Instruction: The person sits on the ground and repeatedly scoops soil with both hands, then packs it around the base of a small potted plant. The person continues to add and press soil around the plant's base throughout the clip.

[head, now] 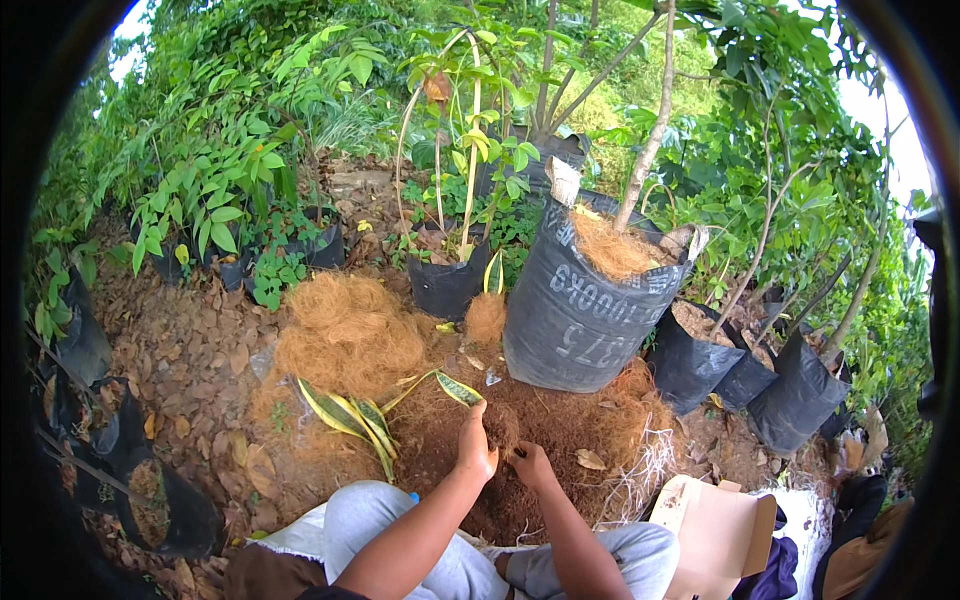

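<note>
My left hand [476, 444] grips a short variegated snake plant leaf [459, 390], its tip pointing up and left. A clump of brown coir fibre [502, 424] sits at the leaf's lower end, partly hidden by my fingers. At the underside of that clump, the fingertips of my right hand [533, 466] pinch the fibre. Below both hands spreads dark, crumbly growing medium [502, 506]. Loose snake plant leaves [349, 420] with yellow edges lie left of my hands. Farther off, another leaf cutting [493, 274] stands upright in a coir-wrapped ball [486, 319].
A heap of loose coir [345, 330] lies at left. A large black printed sack [581, 315] holding a tree stands ahead, with smaller black grow bags [690, 356] to its right. White string [637, 472] and an open cardboard box [709, 532] lie at near right.
</note>
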